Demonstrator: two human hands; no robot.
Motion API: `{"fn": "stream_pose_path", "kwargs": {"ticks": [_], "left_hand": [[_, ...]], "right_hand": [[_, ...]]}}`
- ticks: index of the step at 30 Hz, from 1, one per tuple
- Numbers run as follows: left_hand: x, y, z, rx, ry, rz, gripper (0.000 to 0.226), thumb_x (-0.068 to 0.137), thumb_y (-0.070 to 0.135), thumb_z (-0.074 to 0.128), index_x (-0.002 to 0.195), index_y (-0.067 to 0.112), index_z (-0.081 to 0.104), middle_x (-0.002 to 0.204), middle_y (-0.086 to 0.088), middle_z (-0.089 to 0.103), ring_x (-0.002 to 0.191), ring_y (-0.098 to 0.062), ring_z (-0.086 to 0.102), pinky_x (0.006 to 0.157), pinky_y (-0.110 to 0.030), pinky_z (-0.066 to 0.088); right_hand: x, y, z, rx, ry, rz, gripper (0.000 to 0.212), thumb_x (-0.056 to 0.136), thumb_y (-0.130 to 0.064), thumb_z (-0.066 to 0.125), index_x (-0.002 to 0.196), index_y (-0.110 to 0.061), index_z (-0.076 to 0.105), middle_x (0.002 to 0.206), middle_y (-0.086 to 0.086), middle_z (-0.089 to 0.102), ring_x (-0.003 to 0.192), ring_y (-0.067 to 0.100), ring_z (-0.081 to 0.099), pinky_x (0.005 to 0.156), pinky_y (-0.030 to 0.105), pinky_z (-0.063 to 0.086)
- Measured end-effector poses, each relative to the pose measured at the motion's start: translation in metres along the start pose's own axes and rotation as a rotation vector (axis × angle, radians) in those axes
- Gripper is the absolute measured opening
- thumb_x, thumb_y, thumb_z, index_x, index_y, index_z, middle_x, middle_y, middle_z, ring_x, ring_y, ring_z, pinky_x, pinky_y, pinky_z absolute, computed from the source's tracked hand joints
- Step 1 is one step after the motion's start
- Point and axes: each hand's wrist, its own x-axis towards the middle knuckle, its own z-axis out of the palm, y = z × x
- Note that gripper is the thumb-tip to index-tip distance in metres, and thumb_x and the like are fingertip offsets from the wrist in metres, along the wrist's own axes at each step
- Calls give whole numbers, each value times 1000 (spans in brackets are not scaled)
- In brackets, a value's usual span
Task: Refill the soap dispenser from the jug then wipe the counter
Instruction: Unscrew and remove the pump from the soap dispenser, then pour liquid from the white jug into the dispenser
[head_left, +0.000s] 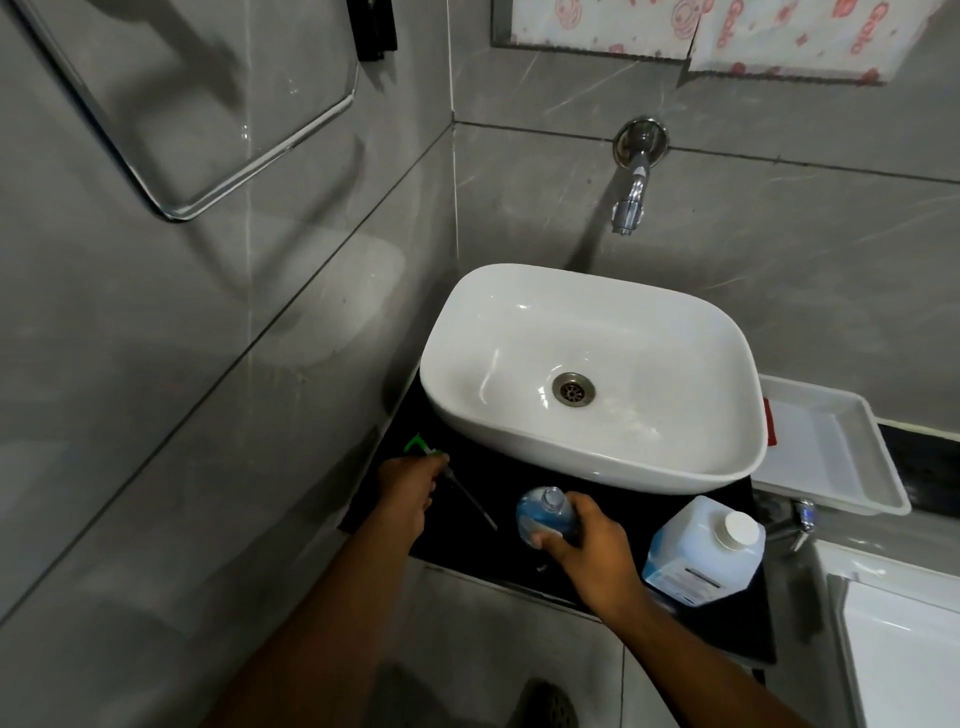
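A clear soap dispenser bottle (545, 512) with blue soap inside stands on the black counter (483, 488) in front of the basin, its neck uncapped. My right hand (592, 551) grips its side. My left hand (408, 480) holds the green pump head (420, 446), whose thin dip tube (472, 501) slants down toward the bottle. The translucent jug (701, 551) of blue liquid stands to the right on the counter with its white cap on.
A white basin (592, 374) with a drain fills the counter's back, under a chrome wall tap (631, 200). A white tray (831, 452) sits to the right, with a white fixture (904, 649) below it. Grey tiled walls close in on the left.
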Motion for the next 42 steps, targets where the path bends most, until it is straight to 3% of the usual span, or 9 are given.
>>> {"fn": "stream_pose_path", "kwargs": {"ticks": [6, 9, 12, 21, 28, 33, 36, 39, 42], "left_hand": [[20, -19, 19, -46, 74, 0, 18, 82, 6, 69, 98, 1, 63, 80, -13, 61, 53, -18, 49, 46, -26, 38], [23, -24, 24, -49, 107, -24, 5, 81, 2, 67, 79, 2, 63, 66, -9, 60, 49, -17, 49, 37, -21, 39], [25, -28, 25, -35, 127, -29, 15, 80, 1, 68, 68, 5, 60, 61, -8, 58, 47, -17, 49, 31, -16, 37], [15, -34, 3, 149, 94, 44, 42, 82, 16, 72, 115, -6, 60, 111, -22, 66, 76, -29, 60, 52, -32, 49], [-54, -59, -9, 393, 49, 415, 21, 87, 23, 66, 93, 3, 66, 91, -15, 68, 86, -32, 63, 75, -32, 46], [-115, -57, 29, 451, -175, 851, 8, 78, 25, 68, 77, 17, 67, 75, 3, 64, 71, -13, 59, 65, -19, 43], [-146, -43, 69, 456, -366, 1120, 8, 76, 18, 70, 83, 13, 72, 71, 12, 59, 67, 2, 55, 68, -5, 41], [-166, -21, 113, 637, -667, 1231, 32, 83, 13, 69, 114, 12, 67, 109, -5, 68, 96, -9, 62, 92, -18, 46], [-170, -4, 149, 944, -838, 1207, 52, 88, 16, 63, 138, 18, 48, 143, -4, 52, 130, -21, 47, 112, -32, 34]], "right_hand": [[-2, 7, 1, -16, 32, 13, 81, 69, -29, 85, 138, -16, 46, 128, 2, 57, 118, 18, 55, 101, 36, 47], [-7, 12, 1, 23, 62, 27, 90, 65, -31, 87, 141, -15, 42, 133, 6, 53, 122, 21, 52, 103, 42, 46], [-11, 15, -1, 31, 76, 51, 91, 64, -35, 87, 141, -16, 42, 132, 6, 52, 121, 20, 52, 102, 38, 47], [-48, 18, -5, 98, 142, 111, 70, 71, -34, 83, 131, -15, 52, 126, -1, 58, 116, 14, 56, 98, 32, 50], [-99, 44, -31, 253, 382, 227, 33, 73, -34, 81, 97, -36, 60, 89, -17, 66, 87, 1, 65, 69, 12, 50], [-108, 56, -85, 446, 627, 289, 80, 61, -43, 85, 129, -25, 48, 116, -7, 60, 98, -2, 59, 68, 7, 50], [-91, 50, -117, 399, 477, 195, 108, 56, -38, 91, 145, -30, 30, 138, -3, 52, 122, 13, 53, 95, 33, 52], [-71, 38, -134, 253, 289, 132, 119, 59, -31, 91, 150, -27, 15, 149, 2, 41, 133, 20, 44, 106, 46, 44], [-58, 36, -137, 128, 207, 72, 99, 63, -26, 88, 144, -21, 31, 138, 1, 52, 123, 19, 53, 101, 44, 48]]}}
